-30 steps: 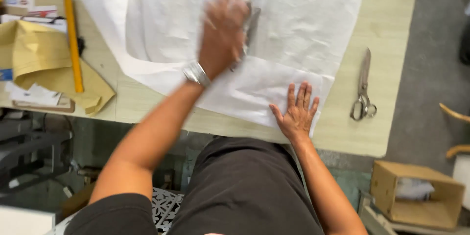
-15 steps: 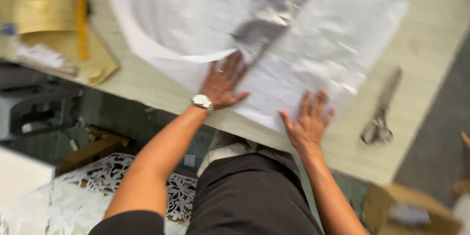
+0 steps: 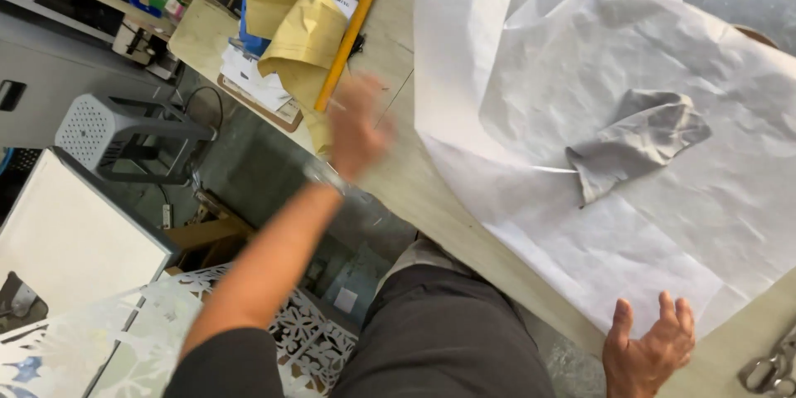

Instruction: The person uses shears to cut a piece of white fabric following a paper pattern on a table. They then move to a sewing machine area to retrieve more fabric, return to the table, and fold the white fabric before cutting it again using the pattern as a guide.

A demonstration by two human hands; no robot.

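A: Starting at the left, what is the left hand (image 3: 355,126) doing?

B: It is blurred, raised over the bare table (image 3: 414,191) edge, just beside the yellow ruler (image 3: 348,40) and the folded yellow paper (image 3: 300,29). I cannot tell whether its fingers are loose or curled. Nothing visible is in it.

A: And the white paper sheet (image 3: 613,99)?

B: It covers the table to the right of that hand, apart from it. A grey fabric piece (image 3: 634,143) lies crumpled on the sheet, well away from both hands.

A: The right hand (image 3: 649,347)?

B: Fingers spread and slack, grasping nothing, at the near table edge just below the sheet's lower border.

A: What changed from half a second ago?

B: Then both palms pressed flat on the sheet, the left one just under the grey piece. The left has since swung off the paper toward the ruler, and the right has slid back off the sheet.

A: Anything else around?

B: Papers on a clipboard (image 3: 259,89) under the yellow paper, and scissors (image 3: 771,369) at the far right. Nothing lies between either hand and the sheet.
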